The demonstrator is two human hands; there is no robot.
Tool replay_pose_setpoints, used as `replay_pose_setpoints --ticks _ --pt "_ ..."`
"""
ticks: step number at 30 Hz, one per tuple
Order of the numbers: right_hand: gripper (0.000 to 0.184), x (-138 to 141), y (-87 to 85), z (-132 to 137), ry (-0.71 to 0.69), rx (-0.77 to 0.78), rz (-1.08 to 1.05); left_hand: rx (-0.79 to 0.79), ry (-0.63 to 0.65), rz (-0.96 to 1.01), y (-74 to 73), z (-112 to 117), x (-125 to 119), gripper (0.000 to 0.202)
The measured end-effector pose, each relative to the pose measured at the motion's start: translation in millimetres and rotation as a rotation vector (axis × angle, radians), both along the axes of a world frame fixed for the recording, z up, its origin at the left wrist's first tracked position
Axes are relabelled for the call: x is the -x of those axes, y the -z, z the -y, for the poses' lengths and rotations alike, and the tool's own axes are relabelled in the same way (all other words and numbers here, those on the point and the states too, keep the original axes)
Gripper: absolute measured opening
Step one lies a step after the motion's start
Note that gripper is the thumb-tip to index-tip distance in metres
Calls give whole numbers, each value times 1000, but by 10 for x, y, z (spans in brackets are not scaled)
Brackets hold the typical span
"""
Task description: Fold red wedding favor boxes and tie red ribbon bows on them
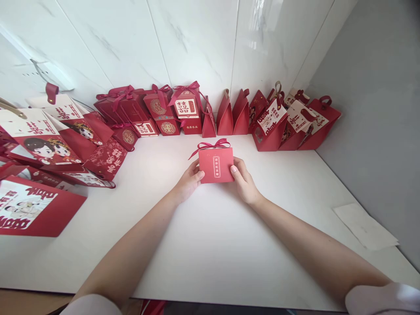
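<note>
Between my two hands is a small red gift box with a pale framed column of characters on its front. A dark red ribbon bow sits along its top edge. My left hand grips the box's left side, thumb on the front face and fingers behind it. On the right side, my right hand holds it the same way. The fingers behind the box are mostly hidden. Whether its base touches the white table I cannot tell.
Red boxes with ribbons and narrow pointed red boxes line the tiled wall. More handled boxes stand at the back right. Larger red boxes crowd the left side. A white paper sheet lies by the grey right wall.
</note>
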State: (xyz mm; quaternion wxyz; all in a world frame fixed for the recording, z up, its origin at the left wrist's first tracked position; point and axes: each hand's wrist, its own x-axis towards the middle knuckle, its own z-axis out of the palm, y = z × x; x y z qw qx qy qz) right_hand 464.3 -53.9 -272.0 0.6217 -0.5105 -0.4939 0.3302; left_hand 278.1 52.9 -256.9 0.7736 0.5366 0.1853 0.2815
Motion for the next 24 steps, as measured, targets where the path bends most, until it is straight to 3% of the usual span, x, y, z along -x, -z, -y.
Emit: replay_pose_setpoints --ticks 8,11,14,19,24 --pt "47 -2 8 -3 -1 -4 -8 2 -9 -16 -24 20 -10 76" --pt "47 -6 12 -5 -10 7 -27 -32 -89 -60 14 39 -21 74" --pt "46 -9 20 -10 -8 10 -43 -125 -182 -115 64 57 -35 71" --pt "44 -5 15 -5 -15 0 -52 -280 -211 -129 103 76 -40 67" --pt "55 22 -22 4 -64 -24 -68 -596 -380 -269 34 169 -27 53"
